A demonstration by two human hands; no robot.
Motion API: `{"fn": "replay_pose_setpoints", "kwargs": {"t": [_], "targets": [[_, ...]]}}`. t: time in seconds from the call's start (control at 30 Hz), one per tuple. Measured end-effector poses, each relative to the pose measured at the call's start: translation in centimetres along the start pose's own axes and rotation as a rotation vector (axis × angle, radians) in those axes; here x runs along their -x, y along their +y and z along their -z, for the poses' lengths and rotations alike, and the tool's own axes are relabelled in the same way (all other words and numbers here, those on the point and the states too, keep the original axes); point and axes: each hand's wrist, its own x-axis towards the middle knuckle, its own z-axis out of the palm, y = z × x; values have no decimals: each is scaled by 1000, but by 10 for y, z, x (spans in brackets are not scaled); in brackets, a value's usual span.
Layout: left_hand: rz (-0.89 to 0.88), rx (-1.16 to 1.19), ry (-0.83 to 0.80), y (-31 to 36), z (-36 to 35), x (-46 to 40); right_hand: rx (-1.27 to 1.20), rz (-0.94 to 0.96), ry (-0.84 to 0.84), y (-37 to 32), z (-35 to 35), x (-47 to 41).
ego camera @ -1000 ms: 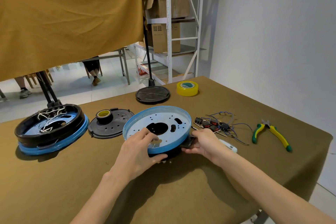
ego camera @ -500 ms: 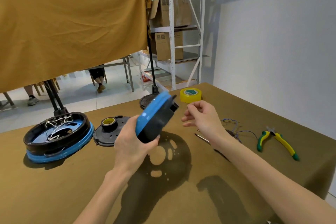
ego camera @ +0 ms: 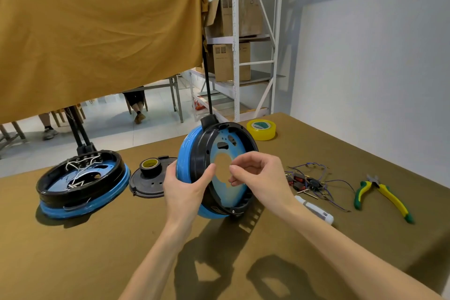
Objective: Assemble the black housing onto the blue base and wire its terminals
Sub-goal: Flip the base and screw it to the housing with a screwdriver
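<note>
My left hand (ego camera: 186, 189) grips the left rim of a blue base (ego camera: 186, 156) with a black housing ring (ego camera: 201, 153) seated on it, held on edge above the table so its open inside faces me. My right hand (ego camera: 258, 175) hovers in front of the base's large centre hole, its fingers curled with thumb and fingertips pinched together; whether something tiny is between them I cannot tell. A bundle of wires with terminals (ego camera: 309, 181) lies on the table to the right.
A second blue-and-black unit with white wiring (ego camera: 80, 181) sits at the left. A black cover plate (ego camera: 151, 184) carries a tape roll (ego camera: 149, 165). Yellow tape (ego camera: 261, 129), green-yellow pliers (ego camera: 382, 193) and a white tube (ego camera: 314, 208) lie to the right. The table edge runs along the right side.
The base and housing were lifted off the table and turned over, from underside up to open side facing me. My right hand let go of the rim and moved in front of the centre hole.
</note>
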Motion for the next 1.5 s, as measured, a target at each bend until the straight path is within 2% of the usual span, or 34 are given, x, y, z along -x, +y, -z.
{"fn": "replay_pose_setpoints", "kwargs": {"t": [0.2, 0.37, 0.67, 0.73, 0.87, 1.0, 1.17, 1.23, 1.4, 1.5], "targets": [[12, 5, -146, 1, 14, -7, -89, 26, -11, -8, -15, -21], [11, -15, -285, -2, 27, -13, -48, 76, -13, -7, -28, -32], [-50, -52, -301, -2, 24, -12, 21, 87, -11, -8, -27, -43], [-70, -69, -301, -1, 21, -12, -31, 25, -21, -9, -23, -45], [-123, -104, -310, 2, 16, -12, -357, -248, -98, -10, -11, -43], [-168, -128, -329, 7, 11, -12, -516, -338, -110, -8, -6, -43], [-212, -162, -365, 11, 8, -13, -773, -561, -170, 0, -5, -40], [-215, -167, -359, 12, 7, -13, -793, -538, -175, 4, -4, -39], [-260, -193, -328, 12, 4, -10, -611, -385, -126, 2, -2, -38], [-324, -233, -321, 15, 1, -9, -586, -411, -111, 0, 2, -35]]}}
